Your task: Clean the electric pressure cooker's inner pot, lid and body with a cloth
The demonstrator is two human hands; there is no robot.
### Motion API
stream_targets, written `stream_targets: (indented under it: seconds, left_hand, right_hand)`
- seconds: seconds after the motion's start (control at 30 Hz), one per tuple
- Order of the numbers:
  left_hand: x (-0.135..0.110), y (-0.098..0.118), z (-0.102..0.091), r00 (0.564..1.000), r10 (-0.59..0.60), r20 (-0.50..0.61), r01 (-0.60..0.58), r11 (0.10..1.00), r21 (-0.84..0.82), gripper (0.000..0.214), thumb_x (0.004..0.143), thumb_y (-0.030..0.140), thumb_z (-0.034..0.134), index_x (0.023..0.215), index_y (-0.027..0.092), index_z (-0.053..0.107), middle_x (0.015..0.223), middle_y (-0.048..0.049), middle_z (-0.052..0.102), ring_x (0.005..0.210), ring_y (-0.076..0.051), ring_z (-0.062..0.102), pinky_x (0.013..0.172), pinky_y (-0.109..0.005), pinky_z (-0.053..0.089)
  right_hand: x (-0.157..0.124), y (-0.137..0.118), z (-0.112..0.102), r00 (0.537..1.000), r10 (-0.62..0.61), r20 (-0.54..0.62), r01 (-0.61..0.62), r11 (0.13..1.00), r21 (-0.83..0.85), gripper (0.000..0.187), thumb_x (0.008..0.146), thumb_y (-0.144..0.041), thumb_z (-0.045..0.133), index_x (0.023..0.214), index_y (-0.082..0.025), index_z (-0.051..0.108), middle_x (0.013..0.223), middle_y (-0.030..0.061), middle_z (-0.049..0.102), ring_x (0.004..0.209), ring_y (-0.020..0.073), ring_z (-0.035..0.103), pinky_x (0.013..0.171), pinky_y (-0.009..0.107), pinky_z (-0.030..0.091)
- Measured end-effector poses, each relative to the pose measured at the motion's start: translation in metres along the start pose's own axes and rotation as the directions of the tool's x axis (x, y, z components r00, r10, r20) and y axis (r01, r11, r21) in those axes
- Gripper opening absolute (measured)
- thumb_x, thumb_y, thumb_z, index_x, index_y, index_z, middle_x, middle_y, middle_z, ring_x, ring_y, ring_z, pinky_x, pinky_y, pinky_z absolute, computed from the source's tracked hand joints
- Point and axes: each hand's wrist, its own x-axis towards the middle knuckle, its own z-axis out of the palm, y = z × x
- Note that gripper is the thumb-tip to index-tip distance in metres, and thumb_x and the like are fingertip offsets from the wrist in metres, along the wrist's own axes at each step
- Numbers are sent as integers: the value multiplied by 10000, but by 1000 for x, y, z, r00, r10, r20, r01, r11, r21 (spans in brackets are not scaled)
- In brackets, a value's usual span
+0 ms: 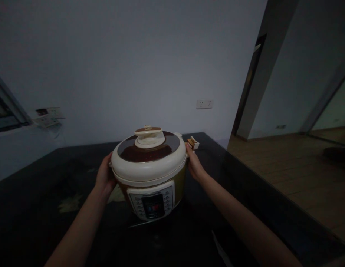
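Note:
An electric pressure cooker (150, 170) stands in the middle of the view, its cream lid closed over a brown and olive body. A cream knob with a brown top (148, 136) rises from the lid's dark glossy centre. On the front, the control panel (153, 205) has a dark display with buttons on both sides. My left hand (105, 174) is closed on the cooker's left side, fingers mostly hidden behind it. At the right, my right hand (193, 161) grips the side handle, beside a small cream-and-brown piece (193, 143) sticking out. Whether the base touches the table cannot be made out.
Beneath the cooker is a dark glossy table (230, 207), its far edge near a pale wall (133, 66). Wall sockets (204, 104) are behind it, with more sockets (47, 118) at the left by a window. Wooden floor (295, 170) lies to the right.

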Motion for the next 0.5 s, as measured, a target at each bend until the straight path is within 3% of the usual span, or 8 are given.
stream_targets:
  seconds: [0.2,0.5]
  left_hand:
    - [-1,-5,-3,1000,14,24,-13,1000,-26,195,834,217,505,873,168,690,751,-19,736,881,-208,705,819,-306,576]
    - [-9,-18,10,999,10,36,-7,998,-63,210,853,233,508,924,178,697,797,-2,740,885,-180,689,834,-265,553]
  right_hand:
    - [0,-5,-2,999,33,-1,-33,999,34,431,716,-583,665,1000,-258,668,1018,18,734,1065,237,631,953,373,456]
    - [4,-14,-21,997,61,-55,-58,997,57,364,686,-503,690,950,-253,675,972,-6,742,1017,226,647,902,355,477]
